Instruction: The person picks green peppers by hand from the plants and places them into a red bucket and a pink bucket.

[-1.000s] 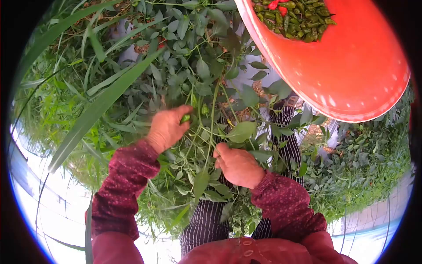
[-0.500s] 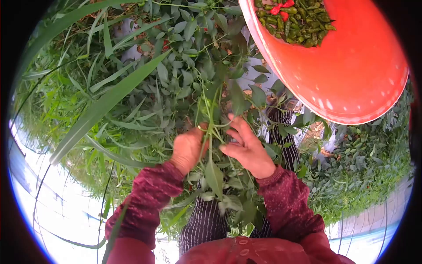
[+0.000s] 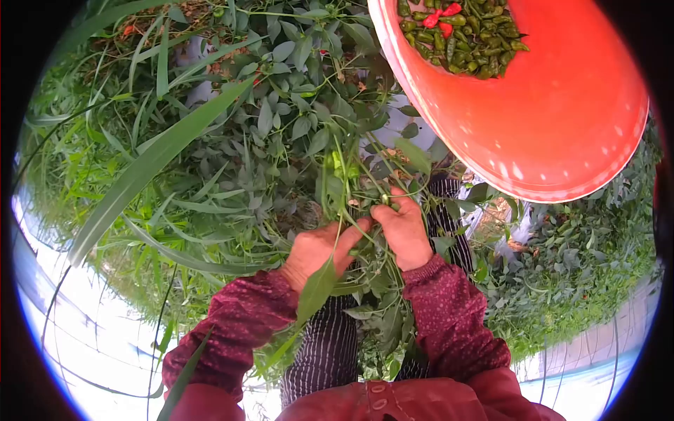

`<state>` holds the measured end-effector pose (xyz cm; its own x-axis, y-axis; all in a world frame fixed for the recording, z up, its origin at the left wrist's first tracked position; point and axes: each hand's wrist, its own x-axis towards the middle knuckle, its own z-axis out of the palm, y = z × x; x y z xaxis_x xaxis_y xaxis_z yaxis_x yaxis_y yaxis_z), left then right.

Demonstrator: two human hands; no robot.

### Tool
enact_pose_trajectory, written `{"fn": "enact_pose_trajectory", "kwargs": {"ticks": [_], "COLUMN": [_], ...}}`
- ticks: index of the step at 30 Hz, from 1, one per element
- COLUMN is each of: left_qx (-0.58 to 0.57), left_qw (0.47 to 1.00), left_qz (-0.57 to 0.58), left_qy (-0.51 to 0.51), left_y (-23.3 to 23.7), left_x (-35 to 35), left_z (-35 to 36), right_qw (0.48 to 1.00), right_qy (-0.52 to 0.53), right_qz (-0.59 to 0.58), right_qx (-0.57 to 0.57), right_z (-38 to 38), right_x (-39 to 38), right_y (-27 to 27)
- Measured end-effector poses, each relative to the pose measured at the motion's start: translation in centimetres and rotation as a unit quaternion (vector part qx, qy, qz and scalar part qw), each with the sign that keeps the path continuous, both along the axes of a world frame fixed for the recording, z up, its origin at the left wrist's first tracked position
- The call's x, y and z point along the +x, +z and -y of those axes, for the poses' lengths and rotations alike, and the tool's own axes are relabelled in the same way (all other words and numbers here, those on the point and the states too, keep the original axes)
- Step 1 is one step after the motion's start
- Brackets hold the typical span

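Observation:
Both of my hands are among the stems of a leafy pepper plant [image 3: 319, 284] in front of my body. My left hand [image 3: 323, 249] has its fingers bent round the stems, and leaves partly cover them. Close beside it, my right hand [image 3: 404, 228] pinches at the stems with thumb and fingers together; a small green thing shows at its fingertips, too small to name. Light green peppers [image 3: 342, 166] hang just above the hands.
A red basin [image 3: 554, 105] at the upper right holds many green peppers [image 3: 467, 42] and a few red ones [image 3: 442, 17]. Long grass blades [image 3: 161, 165] cross the left side. Dense plants surround my striped trouser legs [image 3: 323, 351].
My hands have come closer together. The right fingers, spread before, have closed at the stems, and the left hand has shifted right and down. The plant's stems have shifted.

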<state>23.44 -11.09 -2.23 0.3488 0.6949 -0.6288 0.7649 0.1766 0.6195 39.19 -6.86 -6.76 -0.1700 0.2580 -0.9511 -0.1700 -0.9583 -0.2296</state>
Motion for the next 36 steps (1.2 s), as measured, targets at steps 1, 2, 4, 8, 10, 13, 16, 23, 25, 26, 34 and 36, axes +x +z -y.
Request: {"fn": "enact_pose_trajectory", "kwargs": {"ticks": [1,2,4,8,10,13,16,23,25,26,34,36], "left_qx": [-0.009,-0.1,-0.132,-0.136,-0.214,-0.34,-0.423,-0.361,-0.148,-0.117,-0.192,-0.147], "left_qw": [0.999,0.968,0.934,0.935,0.91,0.837,0.727,0.727,0.823,0.809,0.736,0.765], "left_qz": [0.035,0.084,0.092,-0.019,-0.014,0.044,-0.006,0.087,0.073,0.1,0.138,0.161], "left_qy": [0.03,0.216,0.318,0.326,0.355,0.427,0.54,0.578,0.544,0.568,0.634,0.606], "left_y": [0.1,0.6,0.4,-2.5,-2.9,-5.2,-7.0,-4.5,-4.1,-4.2,-2.7,-1.8], "left_x": [-0.5,-0.6,-1.5,-3.4,-2.2,-1.3,-0.2,-0.4,0.1,0.4,0.8,0.6], "left_z": [0.0,0.1,-0.9,-2.8,-5.7,-7.1,-6.3,-3.0,-0.8,-0.3,-2.1,-1.6], "right_qw": [1.0,0.999,0.995,0.992,0.991,0.991,0.992,0.99,0.99,0.99,0.99,0.99], "right_qy": [0.001,-0.002,-0.03,-0.042,-0.056,-0.066,-0.07,-0.071,-0.071,-0.072,-0.086,-0.085], "right_qz": [0.001,0.038,0.043,0.049,0.035,0.025,0.001,0.04,0.041,0.035,0.028,0.036], "right_qx": [0.001,-0.03,-0.079,-0.113,-0.113,-0.114,-0.105,-0.118,-0.111,-0.113,-0.109,-0.109], "right_z": [-0.1,-0.2,-0.9,-0.4,0.0,-0.1,0.6,0.2,0.1,0.2,0.7,0.8], "right_x": [0.3,0.6,1.5,1.6,1.5,1.4,1.5,1.1,1.0,0.9,0.7,0.6], "right_y": [0.1,0.2,0.4,0.3,0.1,0.0,-0.5,-0.1,0.0,0.0,-0.5,-0.4]}}
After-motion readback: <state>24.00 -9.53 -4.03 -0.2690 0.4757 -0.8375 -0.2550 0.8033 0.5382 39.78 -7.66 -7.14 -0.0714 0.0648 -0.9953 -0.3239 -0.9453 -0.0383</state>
